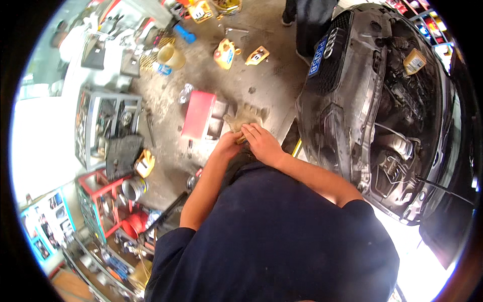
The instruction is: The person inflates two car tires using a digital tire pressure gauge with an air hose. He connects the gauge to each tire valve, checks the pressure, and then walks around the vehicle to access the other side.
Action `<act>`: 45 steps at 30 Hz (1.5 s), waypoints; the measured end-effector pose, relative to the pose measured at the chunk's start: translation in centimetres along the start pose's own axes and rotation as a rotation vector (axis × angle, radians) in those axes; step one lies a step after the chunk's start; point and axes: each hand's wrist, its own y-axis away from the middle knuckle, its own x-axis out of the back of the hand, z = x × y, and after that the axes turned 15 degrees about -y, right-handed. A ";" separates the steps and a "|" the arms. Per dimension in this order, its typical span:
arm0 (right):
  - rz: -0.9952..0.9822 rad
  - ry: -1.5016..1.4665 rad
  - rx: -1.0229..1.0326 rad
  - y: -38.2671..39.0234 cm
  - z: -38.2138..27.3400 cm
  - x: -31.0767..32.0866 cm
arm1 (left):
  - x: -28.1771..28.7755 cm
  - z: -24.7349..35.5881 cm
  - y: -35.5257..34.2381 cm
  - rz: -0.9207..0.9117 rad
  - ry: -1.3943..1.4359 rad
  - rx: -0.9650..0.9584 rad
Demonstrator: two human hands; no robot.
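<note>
A soiled beige work glove (245,116) is held out in front of my waist, its fingers pointing away from me. My left hand (230,144) is closed on the cuff side of it. From the right, my right hand (262,144) lies over the same near end with its fingers bent onto the fabric. The fingertips of both hands are partly hidden where they meet. Just left of the glove stands a low stool-like box with a red top (199,115).
On my right is a black car (347,100) with its hood up and a yellow jug (415,61) on the engine. A person in dark trousers (309,22) stands beyond. Yellow jugs (225,54) stand on the floor ahead; a grey shelf rack (108,126) and red cart (100,201) are left.
</note>
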 end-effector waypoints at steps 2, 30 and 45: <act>0.096 -0.114 -0.013 -4.3 3.7 1.0 | 1.1 3.7 -4.2 -0.068 0.032 0.000; 0.347 -0.020 -0.431 -47.7 56.9 42.0 | -24.7 62.6 -62.6 -0.096 -0.713 0.086; 0.308 -0.036 -0.446 -65.8 75.7 55.8 | -36.7 84.1 -81.1 -0.285 -0.620 0.183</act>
